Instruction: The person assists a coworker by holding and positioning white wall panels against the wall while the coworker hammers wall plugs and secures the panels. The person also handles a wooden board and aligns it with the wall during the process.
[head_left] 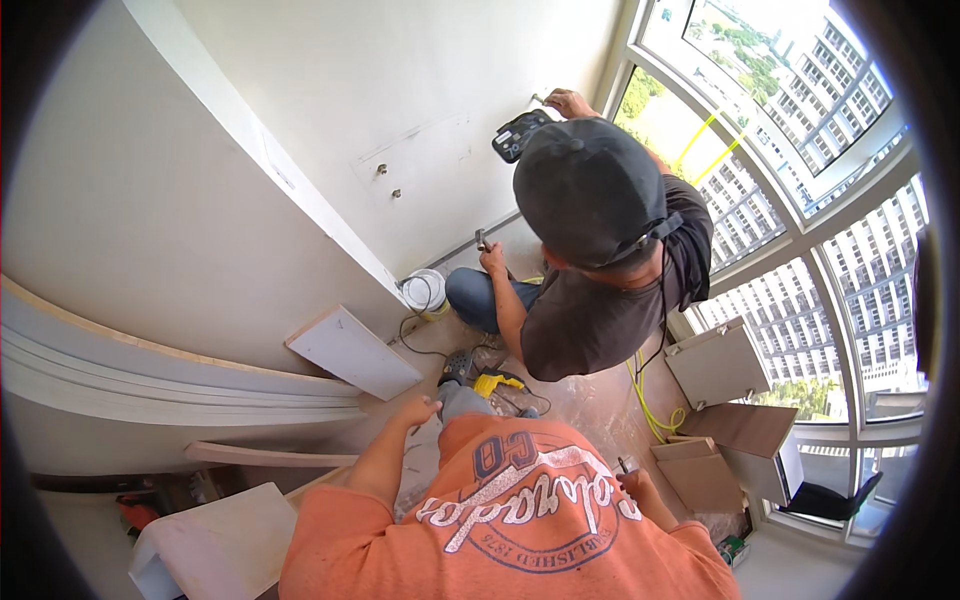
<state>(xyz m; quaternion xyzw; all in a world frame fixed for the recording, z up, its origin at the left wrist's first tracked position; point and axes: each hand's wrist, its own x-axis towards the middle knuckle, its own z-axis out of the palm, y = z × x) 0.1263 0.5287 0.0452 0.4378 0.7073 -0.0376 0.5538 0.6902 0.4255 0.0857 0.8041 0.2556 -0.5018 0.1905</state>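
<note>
One slim tool sits in the wearer's right hand, fingers wrapped around it, just right of the orange printed shirt. The left hand is beside the grey-trousered knee, its fingers bent; whether they grip anything cannot be told. A yellow power tool lies on the floor near that knee. Ahead, a co-worker in a dark cap crouches by the white wall, holding a hammer-like tool.
</note>
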